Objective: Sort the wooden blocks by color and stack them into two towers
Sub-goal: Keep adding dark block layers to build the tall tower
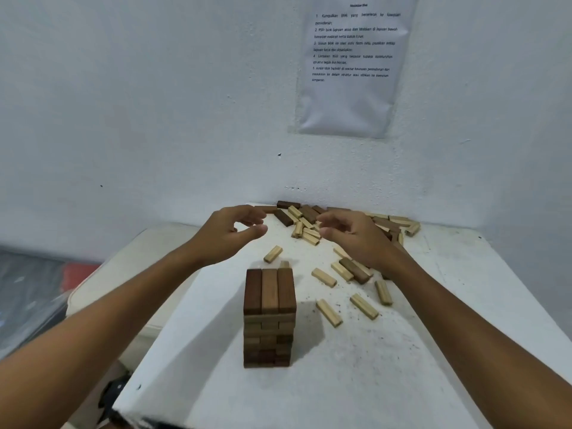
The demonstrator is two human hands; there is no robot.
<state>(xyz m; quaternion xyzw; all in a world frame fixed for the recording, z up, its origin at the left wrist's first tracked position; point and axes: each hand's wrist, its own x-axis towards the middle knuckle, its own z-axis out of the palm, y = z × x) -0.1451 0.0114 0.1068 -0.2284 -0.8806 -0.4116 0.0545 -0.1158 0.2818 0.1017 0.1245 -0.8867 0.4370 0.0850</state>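
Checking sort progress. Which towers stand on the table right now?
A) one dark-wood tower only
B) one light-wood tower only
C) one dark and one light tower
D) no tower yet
A: a single dark-brown block tower stands near the middle of the white table, while the light blocks lie loose and unstacked around it and in the far pile.

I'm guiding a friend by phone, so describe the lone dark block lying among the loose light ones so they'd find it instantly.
Start at the dark tower in the middle of the white table, then look up and to its right, just below the right hand. The dark block lies flat there beside a light block, the only brown piece in that pale scatter.
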